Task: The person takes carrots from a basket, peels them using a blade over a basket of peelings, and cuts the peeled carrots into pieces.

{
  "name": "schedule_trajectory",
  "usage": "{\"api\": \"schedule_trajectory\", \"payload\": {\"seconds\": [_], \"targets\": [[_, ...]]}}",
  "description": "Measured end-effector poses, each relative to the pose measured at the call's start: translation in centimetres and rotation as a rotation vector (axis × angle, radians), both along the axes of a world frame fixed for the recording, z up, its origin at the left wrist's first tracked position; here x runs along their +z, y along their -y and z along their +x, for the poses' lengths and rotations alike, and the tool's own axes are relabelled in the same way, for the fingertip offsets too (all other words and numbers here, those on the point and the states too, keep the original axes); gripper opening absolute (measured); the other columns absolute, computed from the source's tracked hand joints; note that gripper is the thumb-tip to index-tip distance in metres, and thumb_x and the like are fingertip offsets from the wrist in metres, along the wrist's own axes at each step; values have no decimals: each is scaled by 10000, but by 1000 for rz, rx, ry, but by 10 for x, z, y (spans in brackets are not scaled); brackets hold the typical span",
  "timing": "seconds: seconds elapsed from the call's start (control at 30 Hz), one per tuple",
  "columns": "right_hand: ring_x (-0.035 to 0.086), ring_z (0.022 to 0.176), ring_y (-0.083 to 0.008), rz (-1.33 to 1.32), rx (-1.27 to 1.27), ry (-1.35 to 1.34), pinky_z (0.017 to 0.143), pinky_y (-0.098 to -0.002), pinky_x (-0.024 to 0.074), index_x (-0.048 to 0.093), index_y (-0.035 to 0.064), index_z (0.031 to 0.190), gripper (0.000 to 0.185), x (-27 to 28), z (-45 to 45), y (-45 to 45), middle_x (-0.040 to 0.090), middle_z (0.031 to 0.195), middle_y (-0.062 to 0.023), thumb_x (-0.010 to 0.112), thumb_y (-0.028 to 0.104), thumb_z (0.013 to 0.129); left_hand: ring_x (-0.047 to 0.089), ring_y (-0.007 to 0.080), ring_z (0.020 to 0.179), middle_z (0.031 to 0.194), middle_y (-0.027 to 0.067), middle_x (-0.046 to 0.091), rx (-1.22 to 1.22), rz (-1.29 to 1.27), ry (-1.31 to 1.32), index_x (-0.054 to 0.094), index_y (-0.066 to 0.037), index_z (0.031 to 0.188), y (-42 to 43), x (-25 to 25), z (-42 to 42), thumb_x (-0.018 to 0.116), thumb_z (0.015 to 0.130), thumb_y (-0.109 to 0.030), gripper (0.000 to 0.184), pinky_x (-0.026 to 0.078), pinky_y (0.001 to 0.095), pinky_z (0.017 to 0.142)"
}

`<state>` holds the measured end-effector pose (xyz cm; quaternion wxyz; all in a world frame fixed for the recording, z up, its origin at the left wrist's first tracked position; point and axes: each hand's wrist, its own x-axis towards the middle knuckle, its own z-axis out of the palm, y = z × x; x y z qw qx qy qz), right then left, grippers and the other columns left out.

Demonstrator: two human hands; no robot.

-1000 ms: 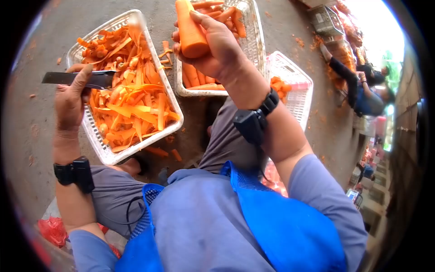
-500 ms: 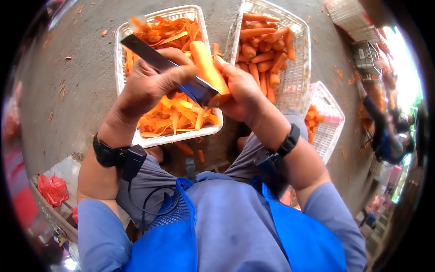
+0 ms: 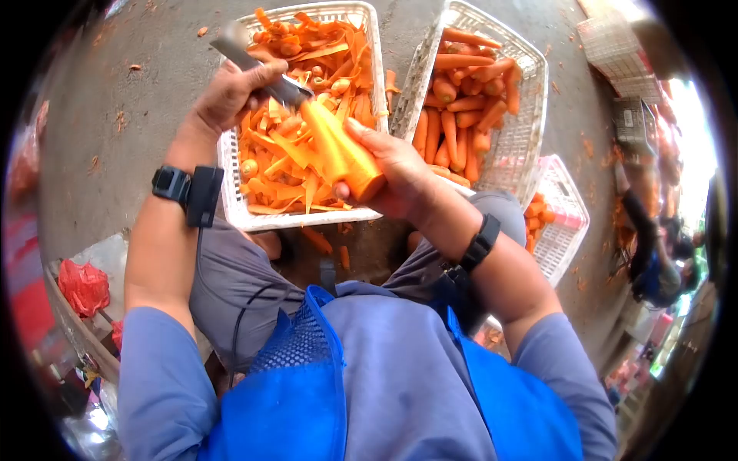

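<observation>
My left hand (image 3: pixel 234 91) is closed round a flat metal peeler (image 3: pixel 283 87), its far end near the top of the carrot. A thick peeled-looking carrot (image 3: pixel 350 161) lies in my right hand (image 3: pixel 396 165), fingers wrapped round its lower part. Both hands are over a white basket (image 3: pixel 300 222) heaped with orange peelings (image 3: pixel 284 154). To the right, another white basket (image 3: pixel 530 115) holds several whole carrots (image 3: pixel 463 100).
A smaller white crate (image 3: pixel 565 223) with orange pieces stands beside my right knee. A red plastic bag (image 3: pixel 83 286) lies at the left. Stacked crates (image 3: pixel 615 58) and a seated person (image 3: pixel 657 269) are at the far right.
Both hands came together over the peelings basket, then my left hand moved with the peeler up along the carrot, away from me. The view has swung, shifting the baskets to the right.
</observation>
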<state>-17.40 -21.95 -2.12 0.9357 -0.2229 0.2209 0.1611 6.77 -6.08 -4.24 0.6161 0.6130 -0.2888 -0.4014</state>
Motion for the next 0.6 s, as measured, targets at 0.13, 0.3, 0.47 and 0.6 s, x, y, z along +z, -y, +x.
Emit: {"api": "schedule_trajectory", "payload": {"seconds": [0.13,0.3,0.47,0.6], "targets": [[658,746,-203,-49,-64,-18,606,-352,574,544,-2,1257,424,23,-5,2,652,985,-136,502,366,1052,456,12,487,723,0,642,225,103,67,676,-57,957,-17,-11,28,712,931,-218,167,339,145,422],[681,768,-221,-161,-166,35,639,-334,583,539,0,1267,418,3,2,6,660,1003,-140,524,353,1045,450,22,496,718,-4,636,264,126,164,672,-64,953,-6,13,-3,692,944,-220,158,333,156,421],[691,808,-240,-58,-105,76,698,-333,586,503,34,1341,390,-7,6,11,670,1063,-143,436,310,1074,543,44,566,692,-9,639,34,-32,90,727,-92,925,7,47,-50,728,932,-267,175,401,184,477],[684,797,-220,-160,-120,-13,663,-333,580,527,28,1282,366,-3,13,-4,665,1030,-135,406,307,1079,557,57,574,716,-8,650,-262,-160,300,735,-51,903,25,46,-105,726,917,-201,151,406,192,493]]}}
